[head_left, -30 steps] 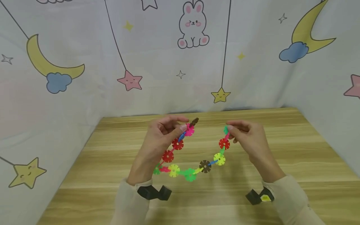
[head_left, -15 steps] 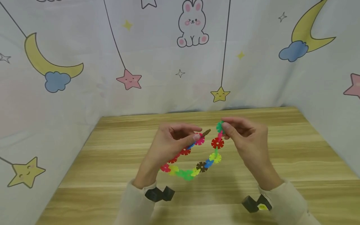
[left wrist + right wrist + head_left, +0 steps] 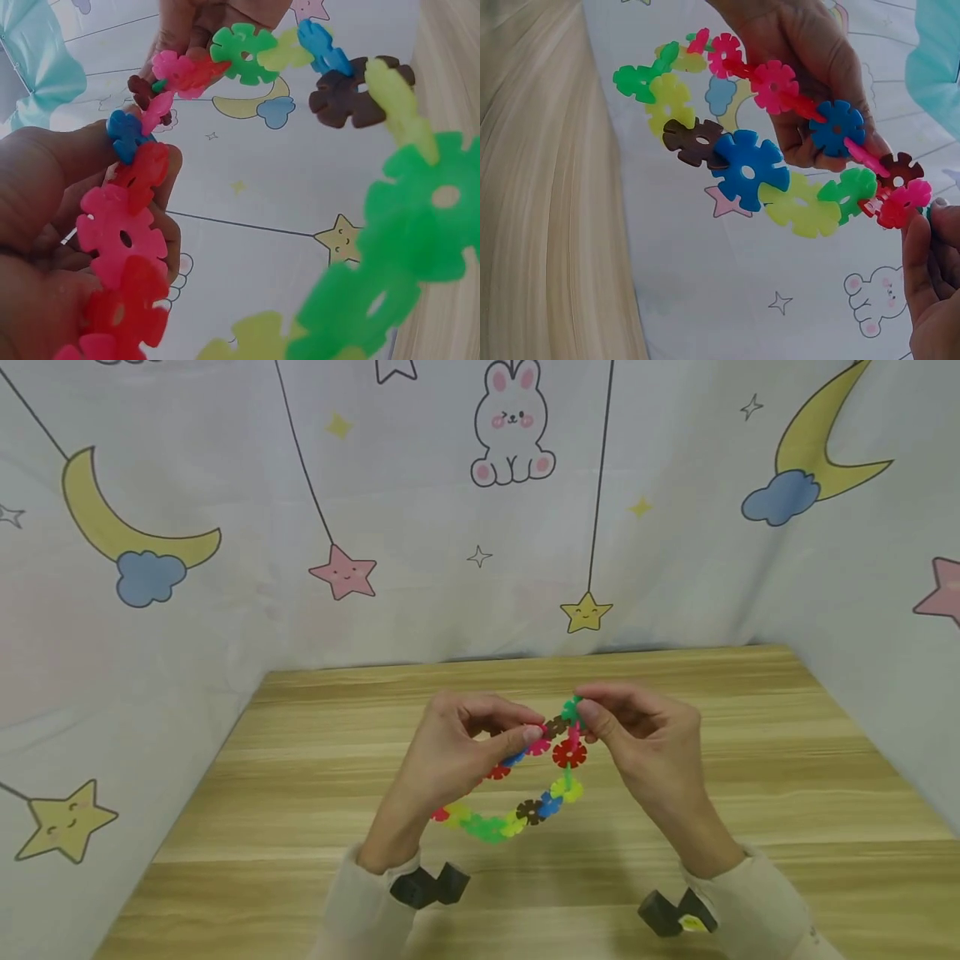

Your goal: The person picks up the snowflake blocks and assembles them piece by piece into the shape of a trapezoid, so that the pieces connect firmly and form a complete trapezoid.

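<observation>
A chain of colourful plastic snowflake discs, with a blue disc and a dark brown disc low in its loop, hangs between both hands above the table. My left hand pinches the pink disc near one end between thumb and fingertips. Beyond those fingertips the brown end disc sticks out toward the right hand. My right hand pinches the green end disc. In the head view the brown and green discs meet edge to edge; whether their slots interlock cannot be made out.
A wood-grain table lies under both hands. Around its back and sides hangs a white curtain printed with moons, stars and a rabbit. Both wrists wear a black camera mount.
The two hands have come together, the left moving right and the right moving left. The gap between the brown and green end discs has closed, and the chain's loop has narrowed.
</observation>
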Demonstrator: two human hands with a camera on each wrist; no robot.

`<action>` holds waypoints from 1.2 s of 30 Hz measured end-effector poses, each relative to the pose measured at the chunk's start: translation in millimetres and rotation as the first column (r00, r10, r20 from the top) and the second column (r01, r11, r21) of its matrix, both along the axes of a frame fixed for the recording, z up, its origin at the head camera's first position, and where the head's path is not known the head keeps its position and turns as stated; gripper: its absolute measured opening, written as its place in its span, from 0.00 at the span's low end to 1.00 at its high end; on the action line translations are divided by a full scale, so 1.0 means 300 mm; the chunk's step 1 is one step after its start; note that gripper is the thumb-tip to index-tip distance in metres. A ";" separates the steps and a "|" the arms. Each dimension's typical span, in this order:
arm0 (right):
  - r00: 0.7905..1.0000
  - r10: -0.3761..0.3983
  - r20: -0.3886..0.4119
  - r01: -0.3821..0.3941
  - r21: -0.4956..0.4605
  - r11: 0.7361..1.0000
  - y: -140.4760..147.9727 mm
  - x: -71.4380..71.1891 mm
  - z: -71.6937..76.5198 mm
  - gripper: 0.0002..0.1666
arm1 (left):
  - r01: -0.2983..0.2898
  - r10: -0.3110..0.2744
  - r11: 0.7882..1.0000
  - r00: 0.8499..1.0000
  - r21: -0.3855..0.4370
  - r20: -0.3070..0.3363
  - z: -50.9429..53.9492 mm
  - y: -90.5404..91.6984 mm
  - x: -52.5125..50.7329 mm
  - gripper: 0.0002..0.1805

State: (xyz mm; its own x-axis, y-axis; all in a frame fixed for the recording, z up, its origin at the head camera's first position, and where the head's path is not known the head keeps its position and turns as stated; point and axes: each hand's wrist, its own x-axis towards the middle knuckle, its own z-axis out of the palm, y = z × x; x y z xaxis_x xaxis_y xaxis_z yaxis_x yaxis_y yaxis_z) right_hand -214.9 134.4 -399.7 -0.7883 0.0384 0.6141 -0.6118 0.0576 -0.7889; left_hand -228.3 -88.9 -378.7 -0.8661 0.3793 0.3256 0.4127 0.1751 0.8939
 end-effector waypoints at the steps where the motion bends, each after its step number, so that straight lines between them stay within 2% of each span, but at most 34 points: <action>1: 1.000 0.004 -0.001 -0.004 -0.011 1.000 -0.002 0.000 -0.001 0.09 | -0.005 0.005 1.000 1.000 0.006 -0.002 -0.001 0.002 0.001 0.05; 6: 0.999 0.015 -0.030 -0.016 -0.039 0.999 -0.011 -0.002 -0.006 0.08 | -0.022 0.022 0.999 0.999 0.028 -0.031 -0.015 0.015 0.006 0.04; 10: 0.999 0.010 -0.040 -0.010 0.011 1.000 -0.019 -0.005 -0.012 0.09 | -0.037 0.037 0.999 0.999 0.013 -0.039 -0.019 0.008 0.014 0.03; 14: 1.000 0.002 -0.006 -0.002 0.076 0.997 -0.029 -0.012 -0.020 0.09 | -0.053 0.052 0.999 0.997 -0.006 -0.048 -0.019 -0.002 0.017 0.02; 17: 0.999 0.003 0.033 -0.007 0.117 0.993 -0.026 -0.022 -0.028 0.09 | -0.060 0.059 0.998 0.997 -0.017 -0.041 -0.017 0.000 0.020 0.02; 21: 0.992 0.020 0.124 -0.044 0.192 0.980 0.001 -0.047 -0.028 0.08 | -0.061 0.063 0.997 0.997 -0.049 0.042 -0.015 0.012 0.029 0.02; 25: 0.964 0.033 0.266 -0.122 0.324 0.938 0.021 -0.100 0.003 0.08 | -0.060 0.072 0.992 0.991 -0.110 0.109 -0.015 0.020 0.028 0.05; 28: 0.939 0.081 0.335 -0.234 0.445 0.865 0.009 -0.164 0.047 0.08 | -0.094 0.111 0.985 0.987 -0.142 0.113 -0.014 -0.002 0.018 0.08; 30: 0.908 0.139 0.395 -0.345 0.518 0.782 -0.011 -0.211 0.073 0.09 | -0.159 0.174 0.978 0.979 -0.132 0.110 -0.008 -0.034 0.009 0.10; 31: 0.894 0.176 0.413 -0.401 0.559 0.725 -0.026 -0.235 0.081 0.10 | -0.202 0.213 0.973 0.971 -0.111 0.106 -0.004 -0.052 0.006 0.11; 33: 0.849 0.261 0.460 -0.518 0.625 0.584 -0.063 -0.282 0.083 0.12 | -0.284 0.287 0.958 0.953 -0.042 0.098 0.006 -0.090 -0.003 0.11; 34: 0.823 0.299 0.483 -0.566 0.655 0.501 -0.088 -0.305 0.076 0.13 | -0.315 0.315 0.949 0.944 -0.008 0.096 0.012 -0.107 -0.007 0.12; 36: 0.758 0.389 0.524 -0.645 0.694 0.322 -0.149 -0.347 0.049 0.14 | -0.351 0.346 0.935 0.934 0.045 0.092 0.021 -0.136 -0.013 0.12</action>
